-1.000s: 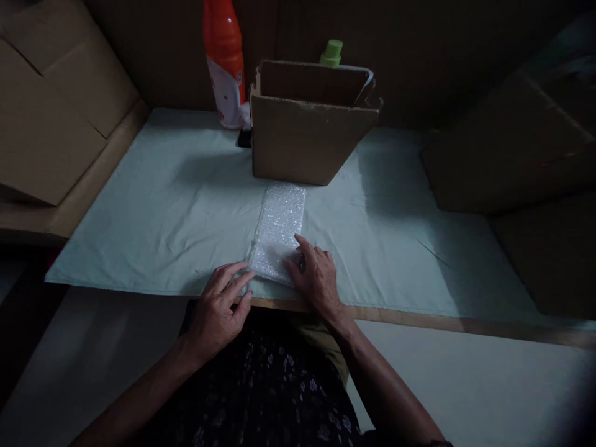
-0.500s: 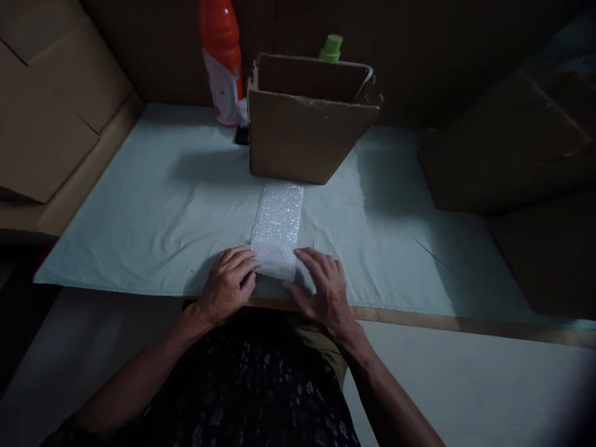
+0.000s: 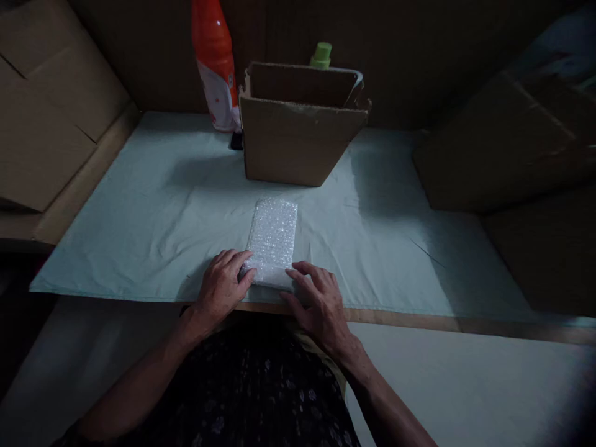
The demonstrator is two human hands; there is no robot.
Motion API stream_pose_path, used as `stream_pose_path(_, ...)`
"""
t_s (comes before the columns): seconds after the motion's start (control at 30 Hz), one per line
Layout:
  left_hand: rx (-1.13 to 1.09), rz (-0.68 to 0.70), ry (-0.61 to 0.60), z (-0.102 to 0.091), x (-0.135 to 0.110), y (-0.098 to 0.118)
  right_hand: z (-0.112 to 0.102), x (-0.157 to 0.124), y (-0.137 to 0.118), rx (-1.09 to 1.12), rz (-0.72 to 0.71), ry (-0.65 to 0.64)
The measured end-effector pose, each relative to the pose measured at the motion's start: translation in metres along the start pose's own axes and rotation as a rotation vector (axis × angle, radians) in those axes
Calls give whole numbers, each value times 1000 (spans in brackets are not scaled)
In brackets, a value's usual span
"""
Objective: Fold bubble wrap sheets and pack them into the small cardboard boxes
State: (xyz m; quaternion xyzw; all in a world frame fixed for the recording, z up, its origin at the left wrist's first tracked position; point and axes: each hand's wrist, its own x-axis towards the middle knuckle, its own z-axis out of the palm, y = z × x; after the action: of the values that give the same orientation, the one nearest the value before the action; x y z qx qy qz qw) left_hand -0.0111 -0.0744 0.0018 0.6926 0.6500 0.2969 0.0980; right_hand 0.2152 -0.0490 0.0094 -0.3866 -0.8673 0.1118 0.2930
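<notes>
A strip of clear bubble wrap [image 3: 272,233] lies flat on the pale green cloth [image 3: 153,205], its near end folded over in a whitish band. At the near left corner, my left hand [image 3: 223,279] pinches the wrap between thumb and fingers. My right hand [image 3: 319,298] has its fingertips on the near right corner, with the thumb lower down by the folded edge. Whether anything is wrapped inside cannot be made out.
Beyond the wrap stands an open-topped cardboard box [image 3: 298,139]. An orange bottle [image 3: 213,56] and a small black object [image 3: 236,141] are to its left, and a green cap [image 3: 321,54] shows behind it. Larger cardboard pieces [image 3: 51,93] flank the cloth.
The bubble wrap has come toward me, and its far end now lies apart from the box. My right hand's fingers have closed in on its near right corner. The view has shifted slightly.
</notes>
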Motion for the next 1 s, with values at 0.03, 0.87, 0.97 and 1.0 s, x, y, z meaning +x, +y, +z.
stream_pose_path(0.03,26,12,28,2,1,-1,1,1,0,-21,-37,-23)
stream_pose_path(0.87,-162,229,-8,-13,-17,6,-1,13,2,144,-11,-135)
stream_pose_path(0.97,-165,172,-16,-9,-14,4,-6,8,-3,97,34,-139)
stream_pose_path(1.0,-145,156,-10,-6,-10,2,-6,6,-4,56,42,-112)
